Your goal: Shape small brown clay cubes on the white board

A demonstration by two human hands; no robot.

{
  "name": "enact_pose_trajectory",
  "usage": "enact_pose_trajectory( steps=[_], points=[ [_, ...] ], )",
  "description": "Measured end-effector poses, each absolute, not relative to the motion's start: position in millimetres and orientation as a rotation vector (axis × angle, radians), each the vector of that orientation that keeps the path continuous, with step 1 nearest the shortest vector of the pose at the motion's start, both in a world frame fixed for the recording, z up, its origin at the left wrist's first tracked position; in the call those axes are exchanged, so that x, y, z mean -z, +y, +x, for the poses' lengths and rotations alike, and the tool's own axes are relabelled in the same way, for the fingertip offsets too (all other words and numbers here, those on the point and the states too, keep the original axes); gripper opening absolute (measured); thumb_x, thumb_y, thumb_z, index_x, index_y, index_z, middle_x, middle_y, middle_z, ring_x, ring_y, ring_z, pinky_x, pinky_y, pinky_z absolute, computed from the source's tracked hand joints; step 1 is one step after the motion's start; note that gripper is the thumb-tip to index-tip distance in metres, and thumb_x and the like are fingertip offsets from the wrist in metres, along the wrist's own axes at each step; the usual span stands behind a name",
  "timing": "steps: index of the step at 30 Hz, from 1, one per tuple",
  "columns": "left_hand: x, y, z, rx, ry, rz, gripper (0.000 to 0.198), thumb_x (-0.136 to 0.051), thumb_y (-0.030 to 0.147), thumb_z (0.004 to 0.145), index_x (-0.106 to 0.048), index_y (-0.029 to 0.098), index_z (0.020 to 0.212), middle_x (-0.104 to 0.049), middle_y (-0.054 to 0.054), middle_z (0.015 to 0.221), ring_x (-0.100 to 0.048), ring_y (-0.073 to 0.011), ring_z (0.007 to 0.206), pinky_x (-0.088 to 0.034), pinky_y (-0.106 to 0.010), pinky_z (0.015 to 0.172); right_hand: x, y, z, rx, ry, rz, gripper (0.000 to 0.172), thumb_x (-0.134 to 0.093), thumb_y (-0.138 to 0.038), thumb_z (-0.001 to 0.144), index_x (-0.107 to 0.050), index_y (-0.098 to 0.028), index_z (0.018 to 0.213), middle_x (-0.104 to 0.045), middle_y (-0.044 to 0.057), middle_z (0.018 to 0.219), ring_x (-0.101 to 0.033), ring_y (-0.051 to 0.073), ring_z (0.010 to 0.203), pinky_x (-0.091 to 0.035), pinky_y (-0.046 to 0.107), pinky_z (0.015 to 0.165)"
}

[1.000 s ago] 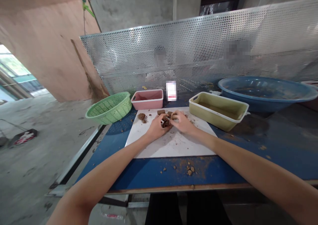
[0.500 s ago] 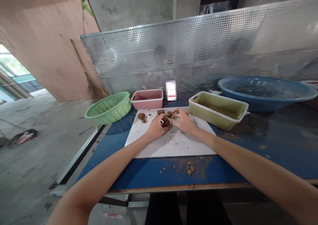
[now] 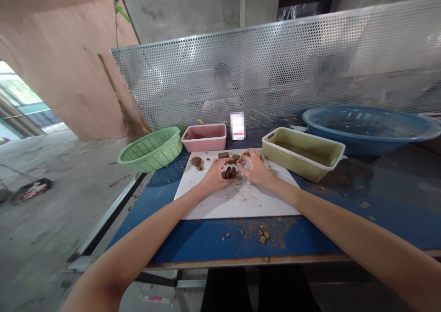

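Observation:
My left hand (image 3: pixel 216 174) curls around a dark brown lump of clay (image 3: pixel 230 172) low over the white board (image 3: pixel 213 206). Its thumb lies along the near side of the lump and its fingers arch over the far side. Opposite it, my right hand (image 3: pixel 255 167) has its fingers bent and its thumb apart from them, near the right side of the lump; I see nothing held in it. Just beyond the hands sit a brown clay block (image 3: pixel 223 155) and a smaller piece (image 3: pixel 235 157). A rough clay clump (image 3: pixel 196 161) lies on the board's left side.
A green basket (image 3: pixel 151 151), pink bin (image 3: pixel 205 144) and olive bin (image 3: pixel 303 158) stand around the board. A large blue basin (image 3: pixel 365 142) is at the right. Clay crumbs (image 3: pixel 263 236) lie at the blue table's front edge. A perforated metal screen (image 3: pixel 268 54) rises behind.
The fingers of my left hand have spread slightly around the clay, and the lump sits a little lower with more of it showing. My right hand has barely shifted.

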State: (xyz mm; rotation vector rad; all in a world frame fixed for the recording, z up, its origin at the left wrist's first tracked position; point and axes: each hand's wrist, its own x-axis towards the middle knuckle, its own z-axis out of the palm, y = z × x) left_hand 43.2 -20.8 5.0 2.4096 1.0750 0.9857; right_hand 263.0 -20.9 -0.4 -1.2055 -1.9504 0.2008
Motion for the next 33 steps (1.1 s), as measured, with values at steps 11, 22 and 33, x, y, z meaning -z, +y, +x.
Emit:
enact_pose_trajectory(
  steps=[11,22,33],
  points=[
    [-7,-11,15,-0.744,1.035,2.316,0.095,-0.092,0.051,0.073,-0.052,0.022,0.154,-0.068,-0.017,0.143,-0.062,-0.0389,0.136,-0.051,-0.055,0.114,-10,-38,264,-0.084,-2.182,-1.181,0.029,-0.071,-0.045,0.094,-0.072,-0.025,0.115,-0.057,0.016,0.133,-0.053,0.041,0.132,-0.041,0.063,0.11],
    [-3,-6,15,-0.758,1.009,2.315,0.089,-0.091,0.049,0.075,-0.056,0.021,0.151,-0.07,-0.016,0.14,-0.067,-0.0351,0.129,-0.052,-0.052,0.113,-6,-35,265,-0.074,-2.177,-1.157,0.026,-0.067,-0.042,0.095,-0.072,-0.025,0.114,-0.058,0.014,0.131,-0.053,0.039,0.131,-0.042,0.062,0.11],
    [-7,-10,17,-0.816,0.986,2.305,0.079,-0.089,0.046,0.077,-0.061,0.023,0.147,-0.067,-0.014,0.148,-0.066,-0.0324,0.131,-0.055,-0.049,0.108,0,-32,262,-0.074,-2.192,-1.134,0.032,-0.069,-0.043,0.095,-0.072,-0.026,0.121,-0.059,0.014,0.132,-0.053,0.039,0.131,-0.042,0.062,0.111]
  ],
)
